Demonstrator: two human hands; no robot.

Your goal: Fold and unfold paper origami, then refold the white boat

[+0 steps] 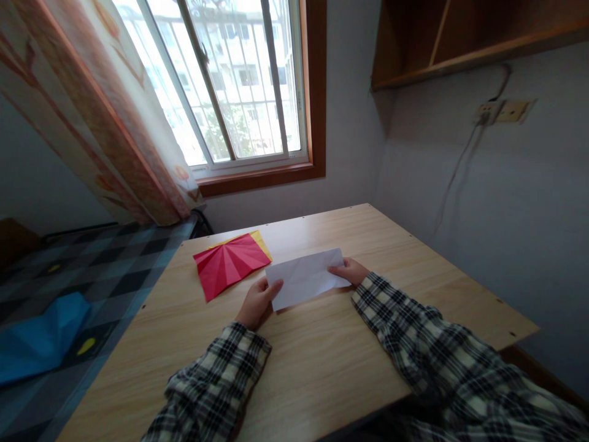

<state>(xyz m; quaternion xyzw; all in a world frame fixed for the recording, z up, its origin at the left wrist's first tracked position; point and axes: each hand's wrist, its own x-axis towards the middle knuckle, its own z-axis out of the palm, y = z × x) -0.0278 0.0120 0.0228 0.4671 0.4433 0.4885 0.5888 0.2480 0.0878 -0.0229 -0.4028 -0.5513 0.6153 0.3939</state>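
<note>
My left hand (256, 302) pinches the near left corner of the folded white paper (306, 277), fingers closed on its edge, while my right hand (350, 271) grips its right end the same way. The paper lies flat on the counter (322, 362), just right of the creased red sheet (229, 264), which overlaps a yellow sheet (261, 241).

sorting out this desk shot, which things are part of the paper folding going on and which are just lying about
In hand:
- white folded paper, on the table
- left hand, grip on the paper's left end
- right hand, grip on its right end

Lying about:
- red creased paper, untouched
- yellow paper under the red one
- blue sheet on the checked cover beside the table
</note>
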